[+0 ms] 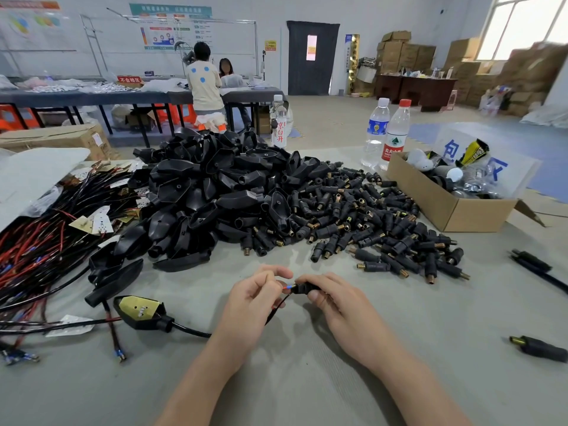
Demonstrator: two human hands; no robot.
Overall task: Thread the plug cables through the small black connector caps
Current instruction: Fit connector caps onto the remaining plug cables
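Black cap (302, 288) pinched in fingers of the right hand (336, 298), left hand (253, 299) pinching the cable (278, 307) tip at its mouth; big cap pile (368, 216) at 12 o'clock untouched lol.

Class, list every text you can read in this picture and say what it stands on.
"不合格区": red sign on the far table.
"京白开", first character partly cut: white-capped bottle.
"农夫山泉": red-capped bottle.
"包" and "区", middle hidden: clear sign behind the cardboard box.
Wall posters, yellow door notice and blue bottle label: too blurred.
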